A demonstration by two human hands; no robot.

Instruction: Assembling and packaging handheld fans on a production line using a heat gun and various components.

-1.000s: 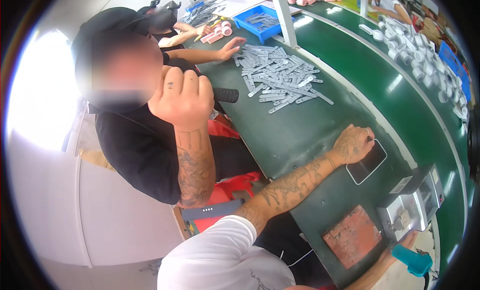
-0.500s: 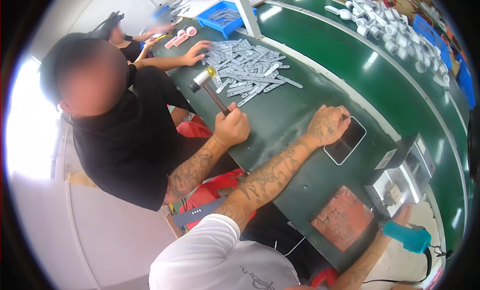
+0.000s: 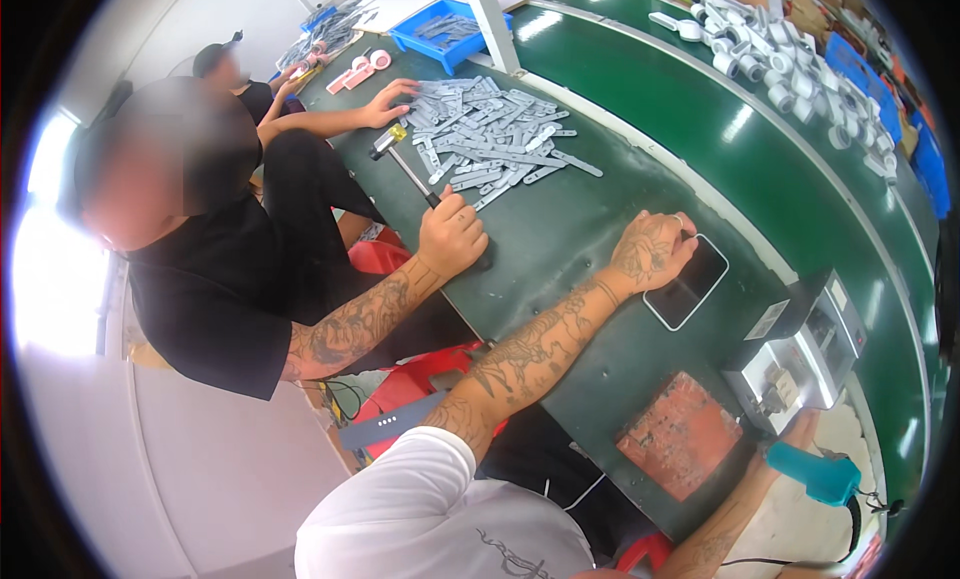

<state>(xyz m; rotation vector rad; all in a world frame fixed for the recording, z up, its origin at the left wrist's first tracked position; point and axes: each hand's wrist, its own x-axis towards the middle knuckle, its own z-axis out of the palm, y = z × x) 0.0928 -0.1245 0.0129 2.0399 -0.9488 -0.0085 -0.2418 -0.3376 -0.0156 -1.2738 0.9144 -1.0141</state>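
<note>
My left hand [image 3: 650,253] rests on the green worktop with its fingers curled, against the upper edge of a dark-screened phone [image 3: 688,283] with a pale rim. What lies under those fingers, if anything, is hidden. Over on the right, my right hand [image 3: 802,428] is at the front of a small metal bench machine [image 3: 795,364]. A teal handheld tool [image 3: 815,473] with a black cord overlaps this hand and wrist. Its fingers do not show, so I cannot tell whether it holds anything. Nearer me lies a worn reddish square block [image 3: 681,435].
A co-worker at the left grips a two-faced mallet [image 3: 405,164], the other hand at a pile of grey flat strips [image 3: 495,134]. Behind stands a blue bin [image 3: 440,41]. Alongside runs a green conveyor [image 3: 690,99], with white ring-ended parts [image 3: 780,64] beyond.
The co-worker's mallet has tipped lower and to the left, and their body has leaned back left. My own hands have stayed in place; the view has shifted slightly.
</note>
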